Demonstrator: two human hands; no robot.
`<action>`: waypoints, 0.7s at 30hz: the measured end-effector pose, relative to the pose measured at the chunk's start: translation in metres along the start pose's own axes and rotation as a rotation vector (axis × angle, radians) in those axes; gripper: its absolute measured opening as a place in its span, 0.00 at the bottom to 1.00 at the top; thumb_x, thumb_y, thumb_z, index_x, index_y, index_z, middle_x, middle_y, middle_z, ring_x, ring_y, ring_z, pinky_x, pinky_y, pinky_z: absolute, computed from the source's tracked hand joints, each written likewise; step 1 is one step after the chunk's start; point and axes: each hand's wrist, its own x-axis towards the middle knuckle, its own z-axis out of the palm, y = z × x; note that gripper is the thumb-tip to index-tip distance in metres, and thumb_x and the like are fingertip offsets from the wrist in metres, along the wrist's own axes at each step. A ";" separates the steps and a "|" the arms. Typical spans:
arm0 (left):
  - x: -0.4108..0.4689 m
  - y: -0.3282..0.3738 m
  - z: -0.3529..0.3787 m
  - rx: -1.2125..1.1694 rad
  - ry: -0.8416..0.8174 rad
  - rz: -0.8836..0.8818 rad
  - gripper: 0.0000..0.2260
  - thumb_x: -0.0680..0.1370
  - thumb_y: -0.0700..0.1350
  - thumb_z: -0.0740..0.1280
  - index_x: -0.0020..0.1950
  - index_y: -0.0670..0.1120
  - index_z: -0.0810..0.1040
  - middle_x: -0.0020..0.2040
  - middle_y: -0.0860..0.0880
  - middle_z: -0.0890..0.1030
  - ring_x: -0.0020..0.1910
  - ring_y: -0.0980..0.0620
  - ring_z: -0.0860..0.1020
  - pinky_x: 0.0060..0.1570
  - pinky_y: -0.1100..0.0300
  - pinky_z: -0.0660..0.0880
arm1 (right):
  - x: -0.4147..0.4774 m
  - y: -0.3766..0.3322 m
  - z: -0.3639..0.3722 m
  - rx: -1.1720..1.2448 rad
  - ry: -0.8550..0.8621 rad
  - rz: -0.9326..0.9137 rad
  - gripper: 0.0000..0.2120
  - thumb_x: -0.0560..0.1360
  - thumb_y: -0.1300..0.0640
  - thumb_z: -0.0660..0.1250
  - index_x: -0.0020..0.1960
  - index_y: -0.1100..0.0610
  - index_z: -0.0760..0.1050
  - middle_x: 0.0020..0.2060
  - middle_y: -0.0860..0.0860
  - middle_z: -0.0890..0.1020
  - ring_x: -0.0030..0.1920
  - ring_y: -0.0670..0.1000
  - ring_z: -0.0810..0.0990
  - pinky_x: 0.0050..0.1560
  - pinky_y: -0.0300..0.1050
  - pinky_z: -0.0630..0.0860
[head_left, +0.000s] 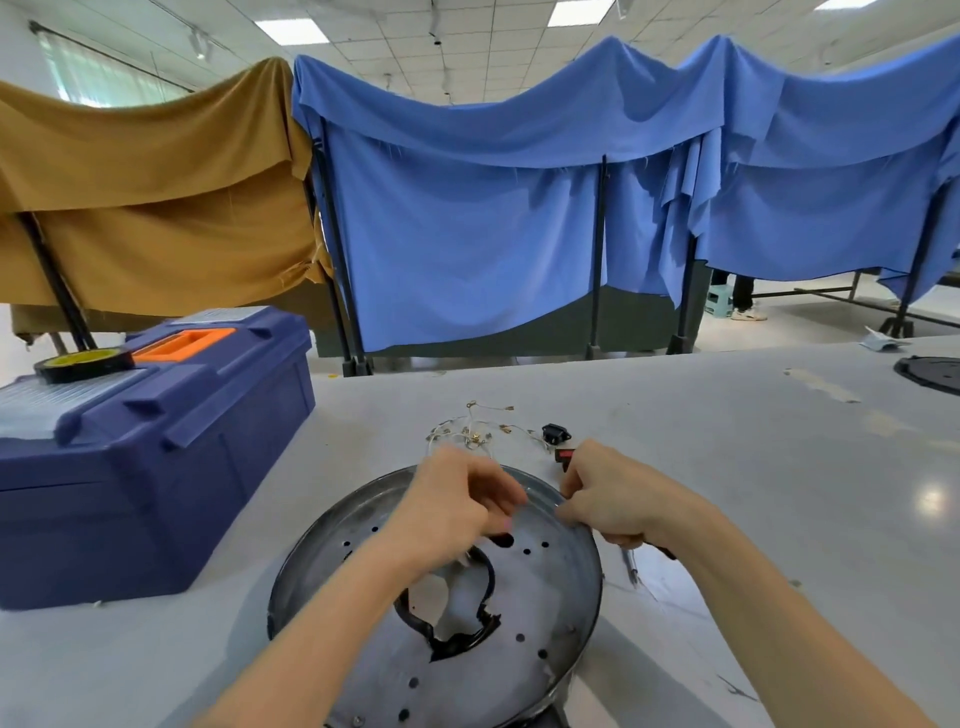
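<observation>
Round metal plate (545, 597), drilled with small holes, lying flat on the white table (779, 467) just below the camera. Thin sheet metal by the look of it: probably light, stiff, slick across the face and perhaps sharp along the upturned rim. Best gripped at that rim, or pinned flat under a palm.

Torn black ring (488, 571) at the plate's middle, apparently soft and rubbery, likely to rip further under a hard pull.

Left hand (457, 499) over the plate's far half, fingers curled in toward the thumb; pinching something or nothing, impossible to tell. Right hand (613, 499) at the plate's far right rim, fisted round a dark-handled tool (662, 550).

Just beyond the plate's far edge:
- loose wires (472, 434) with brass terminals
- a black socket (553, 433)
- a red switch (566, 455)

Left of the plate, a blue toolbox (156, 457) with a tape roll (83, 364) on its lid.
</observation>
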 end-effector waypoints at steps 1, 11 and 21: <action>0.004 -0.001 -0.005 0.065 0.072 0.024 0.13 0.70 0.28 0.70 0.45 0.46 0.84 0.39 0.48 0.83 0.38 0.56 0.80 0.40 0.65 0.77 | 0.000 0.001 -0.002 -0.005 -0.022 0.010 0.19 0.70 0.70 0.62 0.29 0.56 0.56 0.20 0.49 0.57 0.19 0.51 0.56 0.23 0.36 0.56; 0.033 -0.050 -0.033 0.622 0.016 -0.294 0.20 0.82 0.54 0.59 0.72 0.48 0.68 0.66 0.43 0.75 0.64 0.43 0.73 0.63 0.52 0.69 | -0.003 -0.001 -0.025 0.013 -0.191 0.027 0.15 0.79 0.57 0.66 0.37 0.65 0.75 0.18 0.49 0.73 0.17 0.48 0.60 0.22 0.37 0.61; 0.024 -0.052 -0.040 0.676 0.020 -0.185 0.14 0.79 0.44 0.67 0.35 0.52 0.68 0.37 0.50 0.75 0.43 0.45 0.74 0.45 0.53 0.72 | 0.018 0.031 -0.049 0.092 -0.005 0.143 0.04 0.77 0.65 0.67 0.46 0.63 0.80 0.32 0.57 0.85 0.17 0.47 0.60 0.21 0.35 0.61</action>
